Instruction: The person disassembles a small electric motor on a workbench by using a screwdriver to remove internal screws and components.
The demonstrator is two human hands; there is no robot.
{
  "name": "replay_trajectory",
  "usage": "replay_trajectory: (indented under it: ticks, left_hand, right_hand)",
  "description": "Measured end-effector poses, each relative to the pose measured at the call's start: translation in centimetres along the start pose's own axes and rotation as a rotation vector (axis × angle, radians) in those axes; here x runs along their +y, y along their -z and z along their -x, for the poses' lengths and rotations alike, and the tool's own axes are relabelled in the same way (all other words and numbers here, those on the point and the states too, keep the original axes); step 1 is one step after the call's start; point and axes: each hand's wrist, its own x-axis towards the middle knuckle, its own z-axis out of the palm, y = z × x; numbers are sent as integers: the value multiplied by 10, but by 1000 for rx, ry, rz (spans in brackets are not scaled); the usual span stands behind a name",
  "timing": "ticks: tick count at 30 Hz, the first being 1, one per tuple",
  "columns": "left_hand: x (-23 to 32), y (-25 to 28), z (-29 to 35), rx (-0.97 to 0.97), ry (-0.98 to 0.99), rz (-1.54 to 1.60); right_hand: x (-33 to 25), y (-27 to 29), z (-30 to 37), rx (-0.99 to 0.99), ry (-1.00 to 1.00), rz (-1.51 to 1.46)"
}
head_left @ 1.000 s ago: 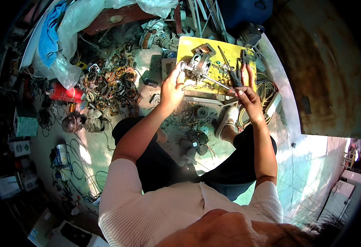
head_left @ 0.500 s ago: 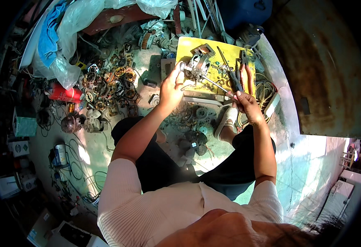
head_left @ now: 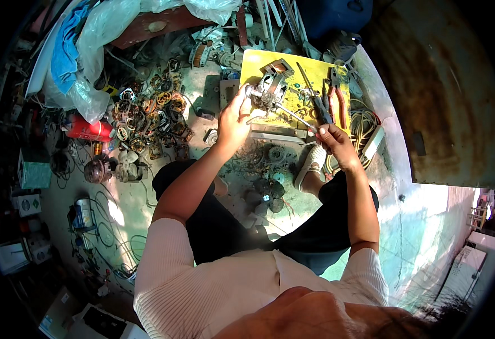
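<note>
My left hand (head_left: 236,118) is closed on the near left side of a small electric motor (head_left: 271,93), a dirty metal body with a frame part at its far end. The motor is over a yellow board (head_left: 292,62). In my right hand (head_left: 336,146) is the handle end of a screwdriver (head_left: 295,117), pinched between thumb and fingers. Its shaft slants up and left, with the tip against the near side of the motor; the exact contact point is too small to tell. Beside it on the board lie red-handled pliers (head_left: 339,99) and dark long-nose pliers (head_left: 319,107).
Small metal bits (head_left: 304,95) are scattered on the board. A heap of stator coils (head_left: 151,110) covers the floor at left, near a red bottle (head_left: 91,129). Between my feet lie a fan rotor (head_left: 267,195) and debris. Coiled cable (head_left: 363,124) sits right of the board.
My right hand's fingers have curled and shifted slightly around the screwdriver's handle end. The left hand and the motor have hardly moved.
</note>
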Motion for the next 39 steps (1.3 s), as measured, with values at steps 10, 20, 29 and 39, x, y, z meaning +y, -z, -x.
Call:
replay_trajectory:
  ticks: [10, 20, 29, 39]
  left_hand:
    - [-3, 0, 1, 34, -63, 11]
    - [-6, 0, 1, -18, 20, -13]
    - [-9, -2, 0, 11, -59, -25]
    - [-2, 1, 1, -23, 22, -34]
  right_hand:
    - [-14, 16, 5, -194, -344, -267]
    - [-12, 2, 5, -69, -140, -188]
    - [-1, -2, 3, -31, 5, -38]
    - [-1, 3, -2, -104, -46, 83]
